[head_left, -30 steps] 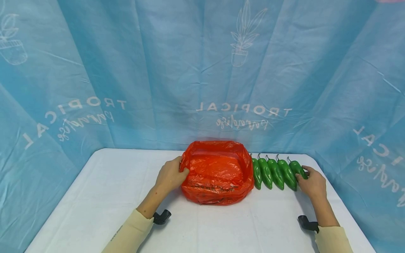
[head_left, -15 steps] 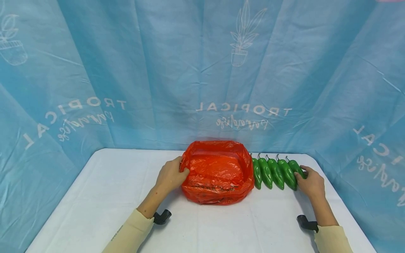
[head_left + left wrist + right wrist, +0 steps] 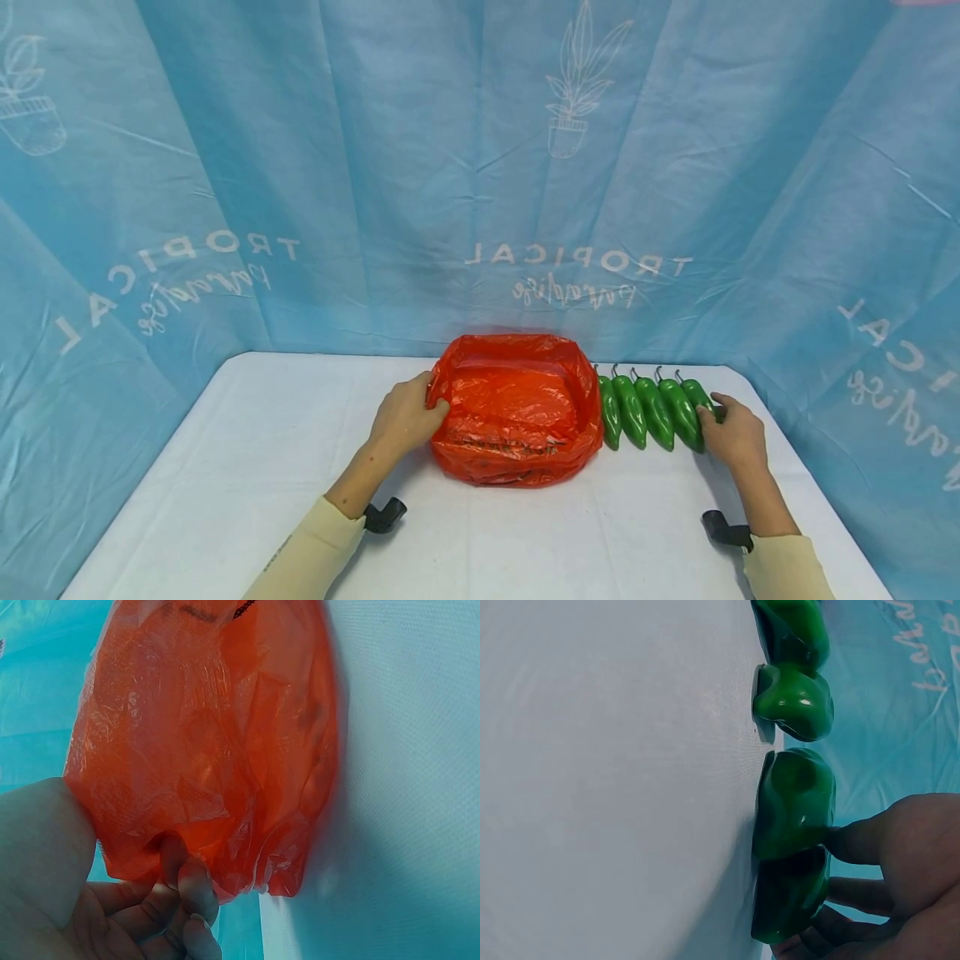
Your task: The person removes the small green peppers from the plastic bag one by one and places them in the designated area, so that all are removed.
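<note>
A red plastic bag (image 3: 517, 408) sits at the back middle of the table, its mouth spread wide. My left hand (image 3: 405, 417) pinches the left rim of the bag; in the left wrist view, curled fingers (image 3: 196, 889) bunch the thin plastic. Several glossy green peppers lie in a row right of the bag, stems towards the back. My right hand (image 3: 737, 431) holds the rightmost green pepper (image 3: 697, 394) between thumb and fingers. In the right wrist view that pepper (image 3: 787, 896) lies against its neighbour (image 3: 795, 802), with the thumb near where they meet.
The white table (image 3: 525, 542) extends in front of the bag and to its left. A blue printed curtain (image 3: 405, 183) hangs behind and along both sides. Black wrist-worn devices (image 3: 385, 515) stick out from both forearms above the cloth.
My right hand has shifted slightly left, and the rightmost green pepper has slid with it closer to its neighbour. The left hand and the red bag have stayed in place.
</note>
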A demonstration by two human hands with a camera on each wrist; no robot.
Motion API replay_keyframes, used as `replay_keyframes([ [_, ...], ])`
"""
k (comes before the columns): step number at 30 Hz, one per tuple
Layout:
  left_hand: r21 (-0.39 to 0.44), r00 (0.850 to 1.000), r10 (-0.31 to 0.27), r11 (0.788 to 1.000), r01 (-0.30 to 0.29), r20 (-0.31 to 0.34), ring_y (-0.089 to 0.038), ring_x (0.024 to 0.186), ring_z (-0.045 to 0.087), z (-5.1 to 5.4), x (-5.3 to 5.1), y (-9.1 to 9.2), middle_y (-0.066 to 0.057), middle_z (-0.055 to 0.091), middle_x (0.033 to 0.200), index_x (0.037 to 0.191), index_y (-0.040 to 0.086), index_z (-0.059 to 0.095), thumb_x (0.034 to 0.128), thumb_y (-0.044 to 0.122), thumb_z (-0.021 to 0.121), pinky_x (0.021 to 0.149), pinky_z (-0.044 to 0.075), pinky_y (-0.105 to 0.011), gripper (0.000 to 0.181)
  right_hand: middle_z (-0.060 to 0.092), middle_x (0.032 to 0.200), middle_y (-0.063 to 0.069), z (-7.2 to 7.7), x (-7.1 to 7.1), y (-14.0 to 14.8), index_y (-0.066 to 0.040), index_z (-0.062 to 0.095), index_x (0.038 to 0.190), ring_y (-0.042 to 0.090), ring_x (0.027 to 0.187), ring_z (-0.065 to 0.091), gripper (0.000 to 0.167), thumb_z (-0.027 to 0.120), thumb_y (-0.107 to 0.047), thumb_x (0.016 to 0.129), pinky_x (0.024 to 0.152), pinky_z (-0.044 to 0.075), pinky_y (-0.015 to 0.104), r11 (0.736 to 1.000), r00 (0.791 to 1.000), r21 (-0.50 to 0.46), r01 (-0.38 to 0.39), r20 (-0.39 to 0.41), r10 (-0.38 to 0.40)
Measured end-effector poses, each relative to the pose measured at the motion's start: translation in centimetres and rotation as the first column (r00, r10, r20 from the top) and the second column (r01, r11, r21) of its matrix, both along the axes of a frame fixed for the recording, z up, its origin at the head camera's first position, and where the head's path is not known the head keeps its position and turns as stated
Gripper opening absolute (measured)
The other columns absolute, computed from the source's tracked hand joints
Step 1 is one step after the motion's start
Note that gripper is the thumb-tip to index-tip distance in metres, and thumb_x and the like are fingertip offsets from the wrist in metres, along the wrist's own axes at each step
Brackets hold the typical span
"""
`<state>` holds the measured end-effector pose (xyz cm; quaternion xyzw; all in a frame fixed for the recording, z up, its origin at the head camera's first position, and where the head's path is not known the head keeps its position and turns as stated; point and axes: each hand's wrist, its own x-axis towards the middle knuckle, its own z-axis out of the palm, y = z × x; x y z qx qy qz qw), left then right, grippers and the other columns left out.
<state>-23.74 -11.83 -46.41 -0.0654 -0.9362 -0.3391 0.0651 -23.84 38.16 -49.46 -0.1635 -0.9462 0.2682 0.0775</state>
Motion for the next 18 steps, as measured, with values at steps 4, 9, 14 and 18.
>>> replay_keyframes([
  [4, -0.002, 1.000, 0.003, 1.000, -0.003, 0.004, -0.018, 0.068, 0.060, 0.06, -0.03, 0.01, -0.007, 0.072, 0.087, 0.125, -0.001, 0.068, 0.0938, 0.017, 0.069, 0.058, 0.054, -0.031, 0.036, 0.055, 0.135, 0.043, -0.10, -0.01, 0.04, 0.015, 0.045, 0.149, 0.058, 0.124, 0.056, 0.057, 0.052, -0.023, 0.108, 0.097, 0.051, 0.066, 1.000, 1.000, -0.012, 0.007, 0.003, -0.007],
  [9, 0.000, 1.000, 0.005, 1.000, -0.005, 0.010, -0.018, 0.068, 0.061, 0.04, -0.04, 0.02, -0.009, 0.073, 0.091, 0.130, -0.001, 0.067, 0.0943, 0.018, 0.068, 0.058, 0.054, -0.032, 0.040, 0.055, 0.135, 0.043, -0.07, 0.08, 0.12, 0.016, 0.044, 0.149, 0.058, 0.123, 0.057, 0.060, 0.052, -0.027, 0.108, 0.096, 0.052, 0.065, 1.000, 1.000, -0.011, 0.005, -0.008, -0.005],
  [14, 0.011, 1.000, -0.001, 1.000, 0.001, 0.009, -0.018, 0.068, 0.061, 0.06, 0.01, -0.01, -0.009, 0.074, 0.093, 0.129, -0.001, 0.066, 0.0957, 0.020, 0.069, 0.057, 0.055, -0.031, 0.040, 0.056, 0.133, 0.044, 0.10, 0.19, -0.03, 0.019, 0.044, 0.146, 0.059, 0.122, 0.056, 0.062, 0.055, -0.028, 0.107, 0.097, 0.050, 0.067, 1.000, 0.998, 0.001, 0.005, -0.063, -0.005],
  [18, -0.001, 1.000, -0.006, 1.000, 0.006, 0.011, -0.018, 0.066, 0.060, 0.26, 0.03, 0.00, -0.005, 0.069, 0.082, 0.121, 0.001, 0.067, 0.0974, 0.028, 0.071, 0.055, 0.051, -0.031, 0.036, 0.053, 0.135, 0.043, 0.44, 0.34, -0.41, 0.019, 0.046, 0.145, 0.059, 0.127, 0.050, 0.061, 0.056, -0.027, 0.107, 0.103, 0.044, 0.069, 1.000, 0.994, 0.028, -0.002, -0.106, 0.005],
])
